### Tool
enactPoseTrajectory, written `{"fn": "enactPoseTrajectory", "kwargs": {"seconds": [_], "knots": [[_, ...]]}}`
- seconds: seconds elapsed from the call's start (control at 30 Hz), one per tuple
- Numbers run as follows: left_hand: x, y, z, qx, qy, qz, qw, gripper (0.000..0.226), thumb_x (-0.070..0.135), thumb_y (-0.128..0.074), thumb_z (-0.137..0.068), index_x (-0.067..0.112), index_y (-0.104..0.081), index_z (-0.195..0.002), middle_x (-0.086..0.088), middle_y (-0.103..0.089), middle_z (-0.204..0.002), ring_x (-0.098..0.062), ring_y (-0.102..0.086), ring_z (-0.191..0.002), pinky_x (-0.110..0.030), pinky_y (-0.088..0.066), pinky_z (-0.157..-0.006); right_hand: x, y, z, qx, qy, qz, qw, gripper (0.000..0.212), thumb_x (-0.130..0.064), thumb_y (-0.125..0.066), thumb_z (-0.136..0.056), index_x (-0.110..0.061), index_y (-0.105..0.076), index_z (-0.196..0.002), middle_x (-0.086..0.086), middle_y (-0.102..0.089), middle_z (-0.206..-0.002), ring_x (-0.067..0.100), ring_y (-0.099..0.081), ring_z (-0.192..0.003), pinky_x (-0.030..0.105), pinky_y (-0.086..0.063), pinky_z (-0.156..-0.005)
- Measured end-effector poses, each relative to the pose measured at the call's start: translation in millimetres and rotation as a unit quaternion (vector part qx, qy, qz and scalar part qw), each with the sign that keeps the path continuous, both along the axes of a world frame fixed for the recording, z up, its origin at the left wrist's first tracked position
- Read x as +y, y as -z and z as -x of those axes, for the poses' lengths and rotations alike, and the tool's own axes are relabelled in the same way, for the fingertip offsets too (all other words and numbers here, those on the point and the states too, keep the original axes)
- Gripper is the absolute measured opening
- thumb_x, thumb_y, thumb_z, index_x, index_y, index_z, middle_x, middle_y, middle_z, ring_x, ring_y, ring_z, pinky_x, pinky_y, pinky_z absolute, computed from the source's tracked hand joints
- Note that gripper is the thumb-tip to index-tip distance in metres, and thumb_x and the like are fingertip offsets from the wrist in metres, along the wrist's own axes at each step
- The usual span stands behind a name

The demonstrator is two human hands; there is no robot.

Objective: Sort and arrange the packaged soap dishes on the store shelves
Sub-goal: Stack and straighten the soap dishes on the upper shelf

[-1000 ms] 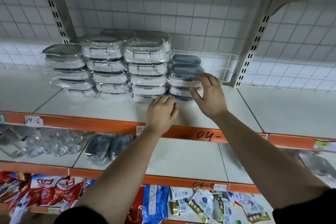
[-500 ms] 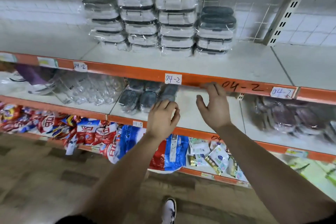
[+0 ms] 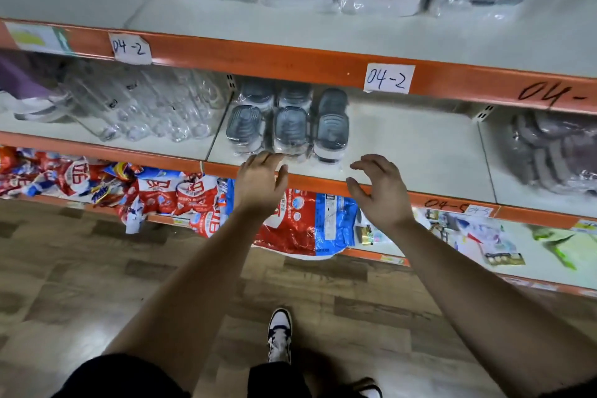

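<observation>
On the middle shelf (image 3: pixel 403 152) lie perhaps six soap dishes (image 3: pixel 290 126) — left hand (image 3: pixel 260 181), right hand (image 3: pixel 379 191) loosely spread.

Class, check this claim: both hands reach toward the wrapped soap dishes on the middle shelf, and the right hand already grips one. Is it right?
Not quite. In the head view the right hand is open and holds nothing, short of the wrapped soap dishes. Both hands, left hand included, do reach toward them on the middle shelf.

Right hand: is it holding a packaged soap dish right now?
No, the right hand is open with fingers spread, holding nothing, just right of the packaged soap dishes on the middle shelf.
</observation>
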State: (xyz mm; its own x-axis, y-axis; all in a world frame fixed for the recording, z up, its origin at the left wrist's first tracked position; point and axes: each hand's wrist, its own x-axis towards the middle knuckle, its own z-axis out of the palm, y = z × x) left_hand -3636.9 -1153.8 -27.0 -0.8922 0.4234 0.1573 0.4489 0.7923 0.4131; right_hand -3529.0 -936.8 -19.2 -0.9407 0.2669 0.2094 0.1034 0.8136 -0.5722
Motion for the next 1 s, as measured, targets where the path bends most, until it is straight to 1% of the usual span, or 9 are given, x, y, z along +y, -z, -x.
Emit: {"fn": "enactPoseTrajectory", "kwargs": {"seconds": [0.1, 0.2, 0.3, 0.37, 0.47, 0.57, 0.7, 0.8, 1.0], "knots": [[-14, 17, 32, -0.023, -0.001, 0.003, 1.000, 0.048, 0.033, -0.042, -0.093, 0.007, -0.063, -0.128, -0.015, -0.065, -0.120, -0.035, -0.058, -0.111, -0.042, -0.045, -0.096, -18, 27, 29, -0.040, 0.009, 0.006, 0.999, 0.038, -0.023, -0.066, -0.087, -0.003, -0.067, -0.120, 0.017, -0.061, -0.126, 0.040, -0.057, -0.115, 0.043, -0.049, -0.098], [-21, 30, 60, -0.036, -0.003, 0.011, 0.999, 0.048, 0.027, -0.046, -0.092, 0.003, -0.058, -0.132, -0.020, -0.060, -0.130, -0.038, -0.055, -0.119, -0.043, -0.044, -0.099, -24, 41, 56, -0.095, 0.019, -0.005, 0.995, 0.051, -0.025, -0.070, -0.090, -0.006, -0.057, -0.135, 0.019, -0.049, -0.145, 0.043, -0.043, -0.132, 0.050, -0.042, -0.106], [-28, 50, 96, -0.064, -0.007, 0.068, 0.996, 0.055, 0.030, -0.045, -0.099, 0.009, -0.038, -0.150, -0.012, -0.034, -0.157, -0.031, -0.031, -0.144, -0.043, -0.032, -0.113, -26, 50, 87, -0.130, 0.033, -0.029, 0.991, 0.061, -0.032, -0.064, -0.093, -0.014, -0.044, -0.147, 0.011, -0.035, -0.157, 0.043, -0.027, -0.143, 0.054, -0.042, -0.105], [-32, 60, 117, -0.062, -0.022, 0.090, 0.994, 0.060, 0.032, -0.046, -0.100, 0.013, -0.030, -0.154, -0.006, -0.021, -0.163, -0.028, -0.020, -0.149, -0.042, -0.025, -0.116, -24, 55, 105, -0.149, 0.057, -0.047, 0.986, 0.064, -0.037, -0.059, -0.096, -0.019, -0.036, -0.152, 0.004, -0.027, -0.161, 0.042, -0.018, -0.147, 0.053, -0.039, -0.108], [-32, 67, 140, -0.062, -0.040, 0.104, 0.992, 0.063, 0.037, -0.047, -0.099, 0.015, -0.027, -0.155, -0.004, -0.018, -0.164, -0.031, -0.012, -0.150, -0.043, -0.022, -0.117, -21, 61, 128, -0.191, 0.090, -0.051, 0.976, 0.063, -0.042, -0.054, -0.098, -0.023, -0.031, -0.154, 0.001, -0.019, -0.164, 0.040, -0.009, -0.150, 0.051, -0.037, -0.109], [-33, 75, 154, -0.073, -0.047, 0.108, 0.990, 0.059, 0.045, -0.048, -0.098, 0.018, -0.038, -0.149, -0.004, -0.028, -0.159, -0.039, -0.016, -0.147, -0.050, -0.029, -0.114, -21, 70, 145, -0.205, 0.115, -0.061, 0.970, 0.054, -0.044, -0.053, -0.098, -0.021, -0.045, -0.146, 0.002, -0.023, -0.162, 0.042, -0.019, -0.146, 0.051, -0.042, -0.103], [-31, 83, 165, -0.066, -0.054, 0.055, 0.995, 0.054, 0.055, -0.065, -0.085, 0.015, -0.054, -0.120, -0.010, -0.040, -0.136, -0.033, -0.053, -0.113, -0.045, -0.051, -0.089, -25, 80, 160, -0.167, 0.168, -0.070, 0.969, 0.046, -0.046, -0.060, -0.092, -0.012, -0.057, -0.123, 0.010, -0.045, -0.140, 0.040, -0.046, -0.119, 0.046, -0.050, -0.087], [-24, 84, 170, -0.068, -0.077, 0.050, 0.993, 0.054, 0.055, -0.070, -0.082, 0.016, -0.054, -0.115, -0.010, -0.040, -0.133, -0.031, -0.055, -0.107, -0.043, -0.054, -0.083, -27, 81, 168, -0.180, 0.193, -0.099, 0.960, 0.047, -0.046, -0.064, -0.091, -0.011, -0.053, -0.121, 0.012, -0.042, -0.135, 0.039, -0.047, -0.113, 0.047, -0.051, -0.085], [-30, 81, 160, -0.059, -0.089, -0.013, 0.994, 0.049, 0.034, -0.069, -0.085, 0.006, -0.053, -0.122, -0.016, -0.042, -0.134, -0.038, -0.049, -0.114, -0.043, -0.045, -0.091, -23, 83, 160, -0.147, 0.207, -0.065, 0.965, 0.040, -0.033, -0.063, -0.093, -0.010, -0.050, -0.123, 0.014, -0.043, -0.133, 0.039, -0.045, -0.113, 0.044, -0.049, -0.079]]}}
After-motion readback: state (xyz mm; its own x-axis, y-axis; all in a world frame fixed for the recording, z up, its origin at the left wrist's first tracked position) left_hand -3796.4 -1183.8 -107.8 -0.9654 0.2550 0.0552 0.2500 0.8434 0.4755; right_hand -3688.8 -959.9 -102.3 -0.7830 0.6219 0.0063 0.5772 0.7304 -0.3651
